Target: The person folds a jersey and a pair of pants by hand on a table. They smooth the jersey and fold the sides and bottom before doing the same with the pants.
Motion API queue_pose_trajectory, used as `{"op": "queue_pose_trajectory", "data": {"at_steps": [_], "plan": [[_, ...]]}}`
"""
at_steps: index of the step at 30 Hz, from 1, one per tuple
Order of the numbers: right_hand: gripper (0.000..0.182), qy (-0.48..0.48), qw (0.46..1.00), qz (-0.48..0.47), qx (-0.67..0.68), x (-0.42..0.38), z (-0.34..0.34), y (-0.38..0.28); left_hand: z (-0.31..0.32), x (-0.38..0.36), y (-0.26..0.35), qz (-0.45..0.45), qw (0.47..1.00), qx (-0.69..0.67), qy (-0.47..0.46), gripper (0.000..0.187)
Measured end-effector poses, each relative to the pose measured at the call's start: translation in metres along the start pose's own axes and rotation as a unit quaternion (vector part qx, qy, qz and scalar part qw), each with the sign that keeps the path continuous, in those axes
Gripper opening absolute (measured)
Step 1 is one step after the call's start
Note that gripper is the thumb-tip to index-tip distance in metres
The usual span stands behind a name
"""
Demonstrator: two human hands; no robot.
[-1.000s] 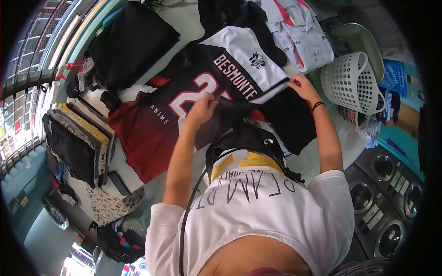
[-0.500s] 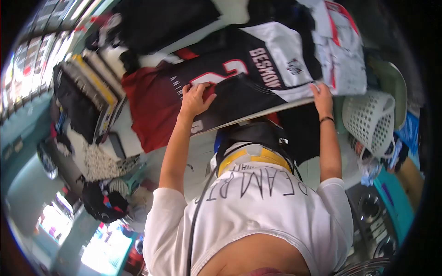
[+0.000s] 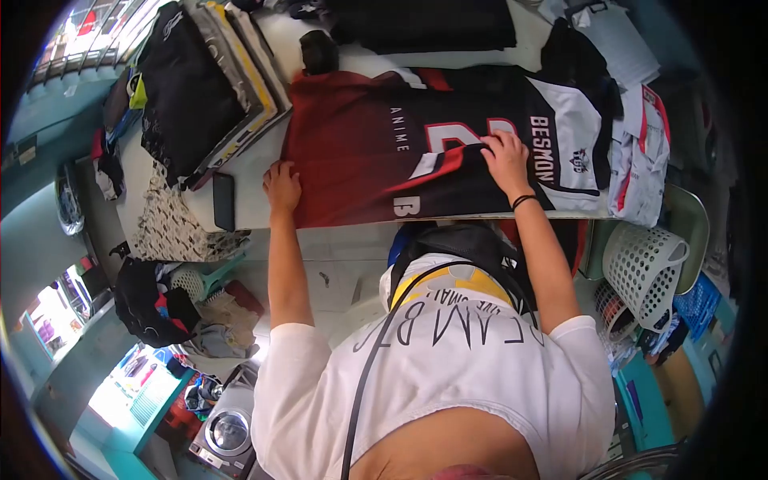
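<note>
"Where does the jersey [image 3: 344, 120] lie?"

"On the table [image 3: 256, 160], just beyond the hands; its long axis runs side to side across the person's front, dark red hem to the left, white shoulder panel to the right."

"Which hand is nearer which end?"

"The left hand [image 3: 283, 189] is at the hem's near corner; the right hand [image 3: 507, 164] is over the cloth between number and name, nearer the shoulders."

"Are they gripping?"

"The right fingers bend down onto a fold, the left ones touch the edge; whether either pinches, I cannot tell."

"And around it?"

"A phone [image 3: 224, 202] and a clothes stack [image 3: 192, 88] left; pale garments [image 3: 638, 152] right; black cloth [image 3: 432, 24] beyond."
</note>
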State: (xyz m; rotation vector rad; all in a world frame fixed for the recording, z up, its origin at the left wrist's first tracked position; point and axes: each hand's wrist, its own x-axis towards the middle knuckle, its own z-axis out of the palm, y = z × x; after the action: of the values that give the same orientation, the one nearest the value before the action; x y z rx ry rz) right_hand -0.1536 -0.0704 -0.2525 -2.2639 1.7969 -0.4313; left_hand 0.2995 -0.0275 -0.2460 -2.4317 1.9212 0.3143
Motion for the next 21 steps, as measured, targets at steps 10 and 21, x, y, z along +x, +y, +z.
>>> {"op": "queue_pose_trajectory", "data": {"at_steps": [10, 21], "plan": [[0.024, 0.074, 0.994, 0.081, -0.014, 0.041, -0.003, 0.006, -0.034, 0.036, 0.046, 0.119, 0.987, -0.013, 0.11, 0.022], [0.064, -0.137, 0.964, 0.225, 0.032, 0.112, 0.019, 0.003, -0.012, 0.125, 0.048, 0.191, 0.962, 0.18, 0.075, 0.036]]}}
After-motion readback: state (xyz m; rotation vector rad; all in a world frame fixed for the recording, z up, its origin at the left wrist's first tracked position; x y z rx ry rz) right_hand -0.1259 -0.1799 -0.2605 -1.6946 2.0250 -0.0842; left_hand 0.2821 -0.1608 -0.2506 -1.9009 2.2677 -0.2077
